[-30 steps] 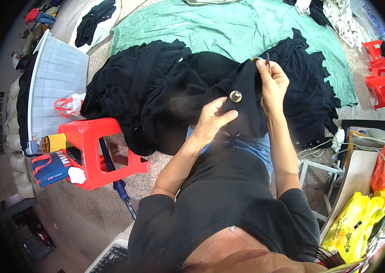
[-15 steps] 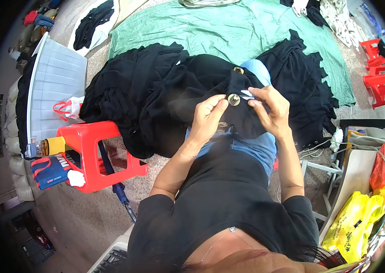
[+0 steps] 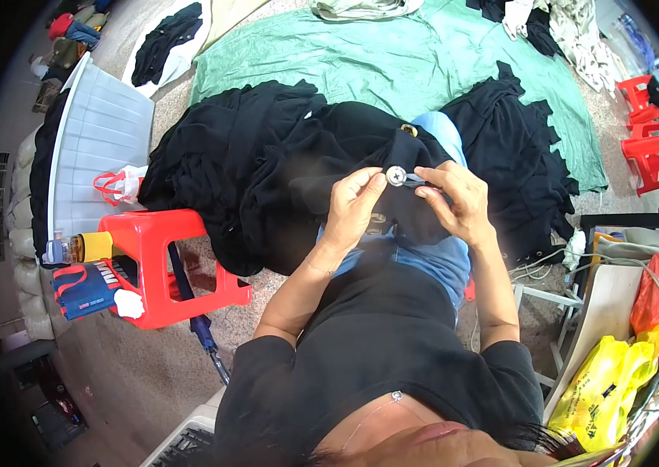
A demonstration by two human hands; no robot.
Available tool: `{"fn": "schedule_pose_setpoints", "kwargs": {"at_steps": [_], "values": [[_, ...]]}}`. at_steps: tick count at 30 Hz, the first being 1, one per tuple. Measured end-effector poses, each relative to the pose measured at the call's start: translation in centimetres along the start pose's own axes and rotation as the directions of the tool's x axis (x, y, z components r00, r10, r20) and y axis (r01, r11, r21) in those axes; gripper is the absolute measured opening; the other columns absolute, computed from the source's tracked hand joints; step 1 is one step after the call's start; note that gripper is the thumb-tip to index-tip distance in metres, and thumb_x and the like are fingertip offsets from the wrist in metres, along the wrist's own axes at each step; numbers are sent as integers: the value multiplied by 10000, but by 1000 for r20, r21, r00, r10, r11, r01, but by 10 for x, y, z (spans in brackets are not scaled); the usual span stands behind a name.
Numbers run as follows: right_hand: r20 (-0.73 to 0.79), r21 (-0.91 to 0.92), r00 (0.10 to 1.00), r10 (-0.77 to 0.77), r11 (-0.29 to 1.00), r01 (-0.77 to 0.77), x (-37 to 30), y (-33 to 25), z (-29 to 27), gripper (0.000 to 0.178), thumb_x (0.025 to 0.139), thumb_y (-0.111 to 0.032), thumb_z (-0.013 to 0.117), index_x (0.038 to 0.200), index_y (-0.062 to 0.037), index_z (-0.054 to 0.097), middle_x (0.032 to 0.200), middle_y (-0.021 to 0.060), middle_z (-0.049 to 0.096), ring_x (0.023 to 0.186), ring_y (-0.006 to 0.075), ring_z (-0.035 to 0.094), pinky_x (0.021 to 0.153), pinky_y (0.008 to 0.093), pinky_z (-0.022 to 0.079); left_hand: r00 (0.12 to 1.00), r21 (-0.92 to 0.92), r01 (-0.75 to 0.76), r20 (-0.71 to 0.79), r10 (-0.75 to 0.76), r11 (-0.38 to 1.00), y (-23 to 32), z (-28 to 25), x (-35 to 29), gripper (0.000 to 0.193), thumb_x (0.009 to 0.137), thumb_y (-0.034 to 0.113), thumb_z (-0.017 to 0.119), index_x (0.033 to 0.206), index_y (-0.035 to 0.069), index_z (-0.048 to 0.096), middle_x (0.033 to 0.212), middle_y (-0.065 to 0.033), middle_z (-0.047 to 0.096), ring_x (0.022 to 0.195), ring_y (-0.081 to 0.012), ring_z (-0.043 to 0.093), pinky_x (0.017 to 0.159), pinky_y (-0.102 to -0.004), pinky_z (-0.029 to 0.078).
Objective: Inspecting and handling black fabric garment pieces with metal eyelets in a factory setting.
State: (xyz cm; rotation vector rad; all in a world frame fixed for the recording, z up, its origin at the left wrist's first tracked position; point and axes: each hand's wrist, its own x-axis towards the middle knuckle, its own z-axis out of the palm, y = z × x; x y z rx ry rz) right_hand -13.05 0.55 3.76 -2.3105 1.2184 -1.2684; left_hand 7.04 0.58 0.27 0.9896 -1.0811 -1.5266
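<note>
Across my lap lies a black garment (image 3: 361,128) with large round buttons down a strip. My left hand (image 3: 354,204) pinches the cloth at the edge of one button (image 3: 396,176), which faces up and shines pale. From the other side, my right hand (image 3: 458,201) grips small thread snips (image 3: 418,184), their tips at that button's edge. The fingers hide most of the snips. A gold-toned button (image 3: 409,131) sits farther up the strip, and another button (image 3: 378,219) shows nearer my body.
Black clothes are heaped to the left and in a pile (image 3: 508,148) at right, partly on a green sheet (image 3: 290,54). A red stool (image 3: 158,226) with a bottle (image 3: 73,249) stands left, before a grey bin (image 3: 104,140). Bags (image 3: 609,389) lie on the right.
The right hand has moved slightly left and down, bringing the snips to the button. The button has tilted to face up more and looks brighter. The left hand keeps its pinch.
</note>
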Motion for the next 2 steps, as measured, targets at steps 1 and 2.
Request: {"fn": "schedule_pose_setpoints", "kwargs": {"at_steps": [1,2], "values": [[-2,22,1000,-4,1000,4,0,0,2,235,754,-142,755,970,-81,687,722,40,596,623,192,588,541,300,448,1000,-15,1,1,-1,1000,-2,0,-1,219,963,157,604,1042,-42,653,836,49,596,751,-8,481,642,-171,391],[-1,27,1000,-6,1000,6,1,-1,2,230,768,-133,748,984,-83,685,736,53,611,637,200,601,546,301,455,999,-4,38,3,-38,999,-4,-1,-1,230,960,169,611,1058,-35,654,858,39,611,769,-14,488,660,-178,401]]}}
